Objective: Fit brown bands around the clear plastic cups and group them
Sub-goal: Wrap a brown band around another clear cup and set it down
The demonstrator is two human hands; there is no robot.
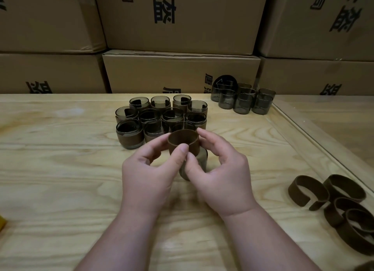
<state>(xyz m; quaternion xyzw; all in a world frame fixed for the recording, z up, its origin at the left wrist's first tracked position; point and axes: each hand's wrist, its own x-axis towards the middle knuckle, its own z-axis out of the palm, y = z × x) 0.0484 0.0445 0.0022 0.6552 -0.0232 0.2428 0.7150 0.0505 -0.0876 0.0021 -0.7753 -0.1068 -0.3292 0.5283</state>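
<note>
Head view, looking down: both my hands meet over the middle of the worktop [60,169], working one brown band [183,141] onto a clear cup [199,159]. My left hand [147,175] pinches the band's near edge, thumb on the rim and fingers curled round its left side; my right hand [220,173] holds the band's right side with curled fingers, its thumb low against the cup. So each grip is closed on the band. The cup seems to lie tilted beneath the band, only partly sleeved; how deep the band sits I cannot tell.

Just beyond my hands, on the far side, stands the cluster of banded cups [162,119], packed touching one another. Far right, near the cardboard boxes [182,68], wait the bare cups [242,100]. Near right lie the loose bands [334,202].

As I judge it, this is the fitting step, midway through the job. Next I should slide the band evenly down the cup until it sits snug, then set the cup upright against the near edge of the cluster.
</note>
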